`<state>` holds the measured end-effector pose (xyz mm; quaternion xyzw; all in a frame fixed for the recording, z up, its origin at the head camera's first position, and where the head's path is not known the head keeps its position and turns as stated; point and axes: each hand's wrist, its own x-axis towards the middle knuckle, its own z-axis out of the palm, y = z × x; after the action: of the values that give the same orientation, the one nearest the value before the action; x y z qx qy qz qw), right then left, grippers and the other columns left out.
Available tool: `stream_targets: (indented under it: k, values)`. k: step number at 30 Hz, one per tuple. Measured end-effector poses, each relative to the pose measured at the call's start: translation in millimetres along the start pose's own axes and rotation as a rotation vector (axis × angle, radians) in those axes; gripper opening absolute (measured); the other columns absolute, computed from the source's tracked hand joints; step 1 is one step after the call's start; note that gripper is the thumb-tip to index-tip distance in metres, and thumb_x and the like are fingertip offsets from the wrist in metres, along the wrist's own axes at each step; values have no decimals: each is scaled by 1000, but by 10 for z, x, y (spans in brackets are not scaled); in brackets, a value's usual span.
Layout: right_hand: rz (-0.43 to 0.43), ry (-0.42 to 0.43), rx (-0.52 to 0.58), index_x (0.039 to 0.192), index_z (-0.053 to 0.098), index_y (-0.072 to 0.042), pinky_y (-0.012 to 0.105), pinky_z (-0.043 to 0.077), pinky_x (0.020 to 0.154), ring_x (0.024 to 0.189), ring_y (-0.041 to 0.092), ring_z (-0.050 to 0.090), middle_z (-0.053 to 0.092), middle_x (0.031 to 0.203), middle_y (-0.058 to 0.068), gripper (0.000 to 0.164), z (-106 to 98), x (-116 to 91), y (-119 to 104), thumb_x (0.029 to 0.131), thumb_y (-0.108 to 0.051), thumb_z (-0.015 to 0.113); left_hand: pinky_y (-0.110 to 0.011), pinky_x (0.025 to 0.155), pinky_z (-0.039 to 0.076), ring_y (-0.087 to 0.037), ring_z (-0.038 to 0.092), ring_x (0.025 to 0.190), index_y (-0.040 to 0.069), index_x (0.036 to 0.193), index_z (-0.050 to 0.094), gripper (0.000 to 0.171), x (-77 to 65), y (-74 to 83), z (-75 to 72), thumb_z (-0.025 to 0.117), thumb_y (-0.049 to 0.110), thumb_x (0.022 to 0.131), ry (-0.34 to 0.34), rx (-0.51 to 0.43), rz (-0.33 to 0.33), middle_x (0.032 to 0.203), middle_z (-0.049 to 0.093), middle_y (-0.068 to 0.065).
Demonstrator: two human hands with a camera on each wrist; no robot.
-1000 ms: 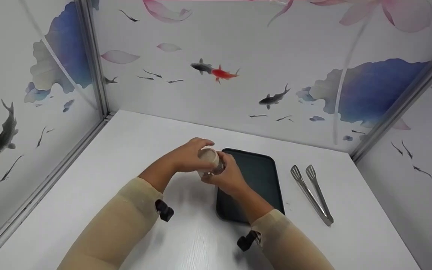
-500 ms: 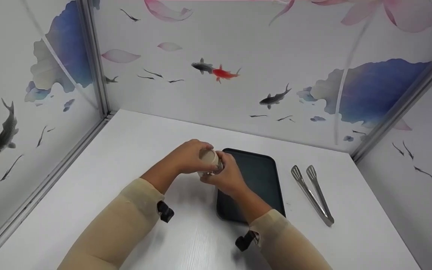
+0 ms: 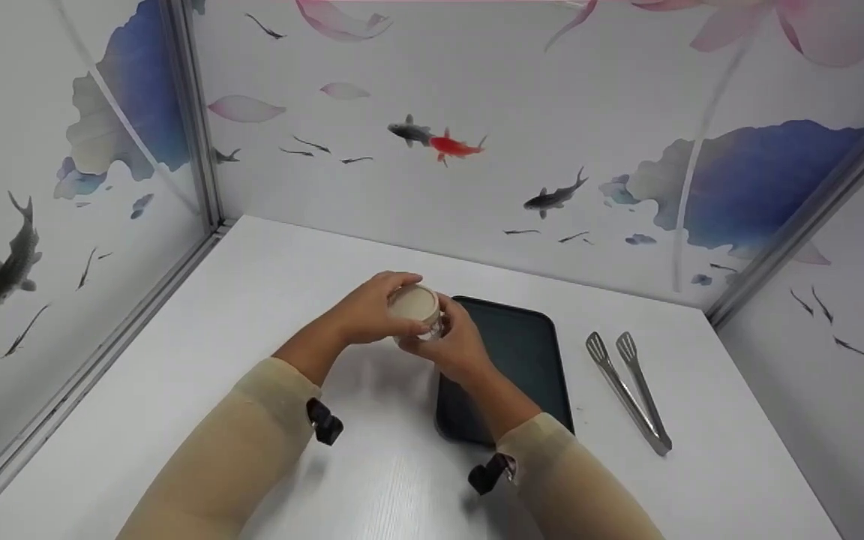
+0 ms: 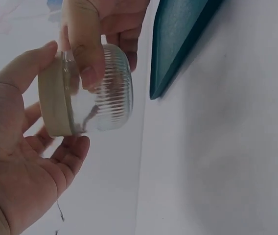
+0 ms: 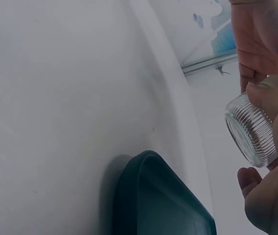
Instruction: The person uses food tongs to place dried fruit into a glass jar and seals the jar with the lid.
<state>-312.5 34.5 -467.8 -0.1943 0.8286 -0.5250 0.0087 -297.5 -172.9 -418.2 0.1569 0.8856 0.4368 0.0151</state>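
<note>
Both hands hold a small ribbed clear glass jar [image 4: 112, 103] with a beige lid [image 3: 415, 304], up above the white table. Around the lid's rim curl the fingers and thumb of my left hand [image 3: 374, 309]. My right hand [image 3: 462, 343] grips the glass body from the other side. In the left wrist view the lid [image 4: 56, 98] sits on the jar's mouth, and the jar lies tilted on its side. The right wrist view shows the jar's ribbed wall and base [image 5: 249, 132]. Part of the glass is hidden behind the right fingers.
A dark green rectangular tray [image 3: 526, 360] lies partly under the right forearm. Metal tongs [image 3: 631, 394] rest to its right, their arms spread. White panels painted with fish and petals [image 3: 439, 142] wall in the table at the back and sides.
My left hand has turned slightly at the lid, and more of its top now shows. The jar has risen a little in the head view. Tray and tongs stay put.
</note>
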Motion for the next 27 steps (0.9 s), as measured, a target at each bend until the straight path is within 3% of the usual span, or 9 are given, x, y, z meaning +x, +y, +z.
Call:
stream_targets:
  k: [3,7,10,17,22,27]
  values:
    - [13,1,-14,158,48,-32,46,54,105,125,23,58,61,146,-2,94,-7,27,12,78,-40,98,-55,113,53,-35,50,150,35,163,43,91,-18,-137,-14,91,42,86,-10,-121,-19,170,42,1]
    - [21,-12,-33,158,45,-35,43,53,100,122,22,58,61,148,-3,98,-16,71,37,77,-42,98,-56,113,54,-38,46,155,41,162,42,92,-22,-277,-19,92,37,85,-15,-188,-37,170,43,6]
    - [3,-36,-44,158,47,-34,43,54,99,122,22,60,60,148,-4,96,-25,109,65,77,-40,99,-54,114,53,-36,47,155,40,162,42,92,-8,-349,-14,92,33,85,-17,-204,-32,170,43,7]
    - [1,-104,-74,158,50,-31,51,53,113,133,22,63,61,152,-4,91,-41,157,158,80,-38,97,-56,120,48,-33,47,155,31,164,42,94,22,-488,41,93,26,85,-20,-202,-39,170,44,5]
    - [35,-115,-126,157,51,-24,47,56,109,127,21,64,65,149,-1,88,-2,168,204,82,-34,96,-58,122,44,-32,48,154,34,163,43,97,23,-566,92,95,27,82,-20,-196,-68,170,44,6]
    - [64,-127,-111,157,50,-19,44,59,104,128,22,65,66,147,4,87,37,175,218,83,-25,95,-59,123,42,-32,48,155,33,164,42,95,29,-635,123,93,27,84,-30,-189,-82,170,43,5]
